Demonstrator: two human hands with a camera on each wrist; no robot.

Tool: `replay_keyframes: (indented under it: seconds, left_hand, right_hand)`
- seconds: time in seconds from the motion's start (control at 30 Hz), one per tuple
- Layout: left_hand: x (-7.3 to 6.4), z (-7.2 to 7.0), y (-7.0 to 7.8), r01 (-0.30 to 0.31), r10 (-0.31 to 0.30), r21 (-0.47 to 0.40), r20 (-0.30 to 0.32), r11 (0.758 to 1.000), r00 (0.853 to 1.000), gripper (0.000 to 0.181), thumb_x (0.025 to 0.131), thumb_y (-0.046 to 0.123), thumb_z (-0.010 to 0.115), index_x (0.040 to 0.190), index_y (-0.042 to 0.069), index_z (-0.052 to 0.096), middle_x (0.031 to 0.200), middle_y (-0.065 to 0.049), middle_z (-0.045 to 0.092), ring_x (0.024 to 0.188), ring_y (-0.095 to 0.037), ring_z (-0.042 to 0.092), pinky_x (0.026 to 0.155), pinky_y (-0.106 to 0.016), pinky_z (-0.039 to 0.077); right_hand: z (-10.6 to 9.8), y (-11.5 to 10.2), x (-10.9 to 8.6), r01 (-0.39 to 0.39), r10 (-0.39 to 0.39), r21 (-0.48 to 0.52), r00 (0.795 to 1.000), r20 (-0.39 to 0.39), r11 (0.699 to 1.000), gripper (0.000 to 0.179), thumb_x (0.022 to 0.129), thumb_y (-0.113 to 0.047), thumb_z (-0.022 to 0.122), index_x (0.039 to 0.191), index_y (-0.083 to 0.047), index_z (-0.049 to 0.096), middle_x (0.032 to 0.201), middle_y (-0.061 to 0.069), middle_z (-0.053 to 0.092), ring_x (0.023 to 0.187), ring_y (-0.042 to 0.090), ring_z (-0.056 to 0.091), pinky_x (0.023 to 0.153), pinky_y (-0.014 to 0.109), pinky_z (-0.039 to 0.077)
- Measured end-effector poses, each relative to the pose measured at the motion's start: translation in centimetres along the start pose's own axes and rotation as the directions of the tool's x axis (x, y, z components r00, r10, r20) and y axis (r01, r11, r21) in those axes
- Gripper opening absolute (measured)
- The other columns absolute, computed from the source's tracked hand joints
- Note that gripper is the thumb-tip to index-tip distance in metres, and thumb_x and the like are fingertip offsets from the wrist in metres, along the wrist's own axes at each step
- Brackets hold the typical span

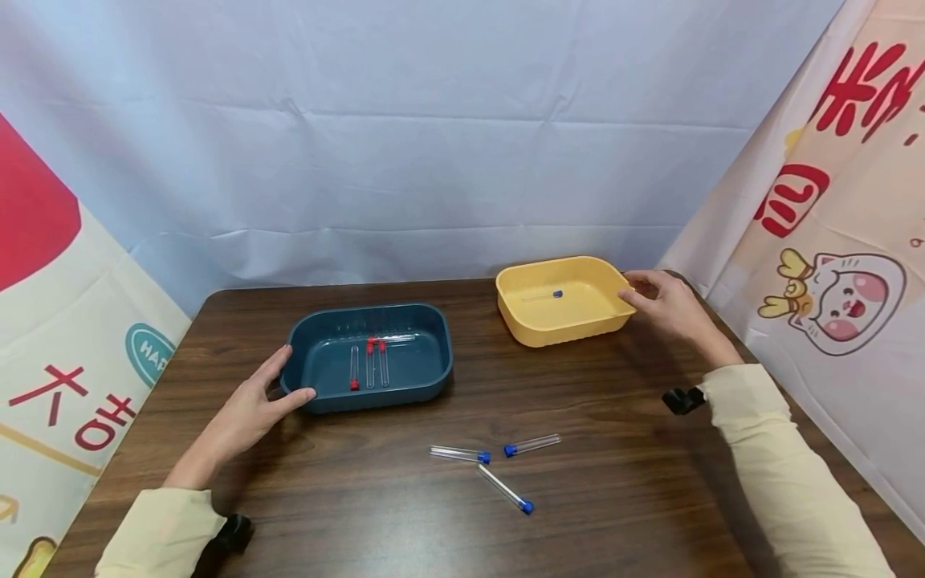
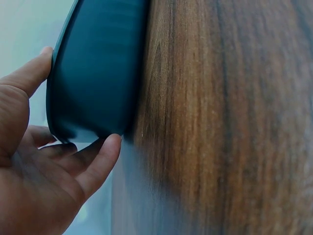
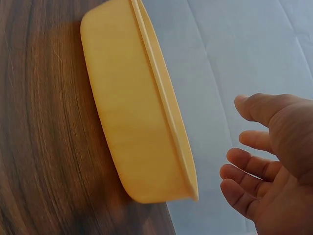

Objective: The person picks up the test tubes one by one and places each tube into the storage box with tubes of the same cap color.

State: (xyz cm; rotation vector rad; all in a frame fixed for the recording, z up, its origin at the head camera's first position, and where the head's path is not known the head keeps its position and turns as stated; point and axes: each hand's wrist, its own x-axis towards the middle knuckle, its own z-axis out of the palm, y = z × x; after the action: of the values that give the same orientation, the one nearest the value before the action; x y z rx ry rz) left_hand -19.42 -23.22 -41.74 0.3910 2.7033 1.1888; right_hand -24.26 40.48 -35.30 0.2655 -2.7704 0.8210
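Note:
At the left of the table my left hand (image 1: 249,405) grips the left end of a dark teal plastic basin (image 1: 376,395). Its thumb is on the rim and its fingertips are against the end wall, as the left wrist view shows. Several clear test tubes with red caps (image 1: 371,365) lie inside this basin. My right hand (image 1: 668,305) is beside the right end of a yellow basin (image 1: 571,331). In the right wrist view a gap separates its loosely bent fingers from the yellow wall (image 3: 129,107). A blue-capped test tube (image 1: 555,295) lies in the yellow basin.
Blue-capped test tubes lie on the brown wooden table (image 1: 614,498): one at the left (image 1: 458,454), another at the right (image 1: 532,445), and one nearer the front (image 1: 506,490). A pale cloth (image 1: 433,160) hangs behind the table. Printed cloths (image 1: 831,265) flank it.

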Motion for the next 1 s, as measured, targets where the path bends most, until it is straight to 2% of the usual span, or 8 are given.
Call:
replay_keyframes:
  seconds: [0.07, 0.13, 0.2, 0.3, 0.5, 0.73, 1.0]
  left_hand:
    - [0.0, 0.0, 0.0, 0.002, -0.002, 0.000, -0.001, 1.000, 1.000, 0.098, 0.101, 0.047, 0.066, 0.166, 0.004, 0.006, 0.170, -0.026, 0.006, 0.149, -0.054, 0.023, 0.113, -0.067, 0.031]
    - [0.1, 0.0, 0.0, 0.005, -0.005, 0.000, -0.002, 1.000, 1.000, 0.098, 0.101, 0.047, 0.066, 0.166, 0.004, 0.006, 0.170, -0.025, 0.006, 0.149, -0.054, 0.023, 0.114, -0.067, 0.031]
    - [0.1, 0.0, 0.0, 0.007, -0.007, 0.001, -0.002, 1.000, 1.000, 0.099, 0.101, 0.047, 0.066, 0.166, 0.004, 0.006, 0.170, -0.025, 0.006, 0.149, -0.053, 0.022, 0.114, -0.067, 0.031]
    - [0.1, 0.0, 0.0, 0.009, -0.009, 0.000, -0.001, 1.000, 1.000, 0.099, 0.100, 0.048, 0.066, 0.166, 0.004, 0.006, 0.170, -0.025, 0.006, 0.150, -0.053, 0.020, 0.114, -0.068, 0.029]
    - [0.1, 0.0, 0.0, 0.010, -0.010, -0.001, 0.000, 1.000, 1.000, 0.099, 0.100, 0.049, 0.066, 0.166, 0.004, 0.006, 0.170, -0.025, 0.006, 0.150, -0.053, 0.020, 0.114, -0.068, 0.029]
    - [0.1, 0.0, 0.0, 0.010, -0.010, 0.002, -0.003, 1.000, 1.000, 0.099, 0.100, 0.048, 0.066, 0.166, 0.003, 0.007, 0.170, -0.025, 0.007, 0.150, -0.053, 0.021, 0.115, -0.068, 0.029]
    - [0.0, 0.0, 0.1, 0.008, -0.008, 0.014, -0.006, 1.000, 1.000, 0.098, 0.101, 0.048, 0.066, 0.166, 0.003, 0.008, 0.170, -0.026, 0.008, 0.150, -0.053, 0.021, 0.115, -0.068, 0.028]
  right_hand:
    - [-0.2, 0.4, 0.1, -0.007, 0.007, 0.004, 1.000, -0.003, 1.000, 0.050, 0.104, -0.029, 0.066, 0.139, 0.006, 0.059, 0.123, 0.026, 0.066, 0.110, 0.041, 0.064, 0.088, 0.033, 0.048]
    - [-0.2, 0.9, 0.2, -0.004, 0.004, 0.004, 1.000, -0.007, 1.000, 0.050, 0.104, -0.028, 0.066, 0.138, 0.008, 0.059, 0.122, 0.028, 0.066, 0.111, 0.043, 0.064, 0.088, 0.032, 0.048]
    - [-0.2, 1.4, 0.3, -0.005, 0.005, 0.002, 1.000, -0.007, 1.000, 0.051, 0.104, -0.027, 0.066, 0.137, 0.010, 0.058, 0.123, 0.031, 0.065, 0.112, 0.045, 0.063, 0.089, 0.034, 0.048]
    - [-0.2, 2.1, 0.3, -0.027, 0.027, -0.001, 1.000, -0.001, 1.000, 0.053, 0.104, -0.029, 0.065, 0.138, 0.011, 0.057, 0.128, 0.033, 0.063, 0.116, 0.046, 0.061, 0.093, 0.049, 0.047]
    - [0.1, 3.3, 0.4, -0.046, 0.046, -0.015, 0.999, -0.016, 0.999, 0.052, 0.104, -0.030, 0.065, 0.138, 0.010, 0.058, 0.126, 0.031, 0.064, 0.114, 0.045, 0.061, 0.091, 0.048, 0.048]
    - [0.5, 4.4, 0.9, -0.065, 0.065, 0.011, 0.998, 0.023, 0.998, 0.055, 0.105, -0.029, 0.063, 0.142, 0.012, 0.053, 0.131, 0.035, 0.059, 0.119, 0.049, 0.057, 0.096, 0.061, 0.046]
    - [0.9, 4.9, 1.2, -0.056, 0.055, 0.022, 0.998, 0.040, 0.998, 0.056, 0.106, -0.028, 0.062, 0.142, 0.014, 0.051, 0.129, 0.034, 0.060, 0.116, 0.048, 0.058, 0.094, 0.060, 0.047]
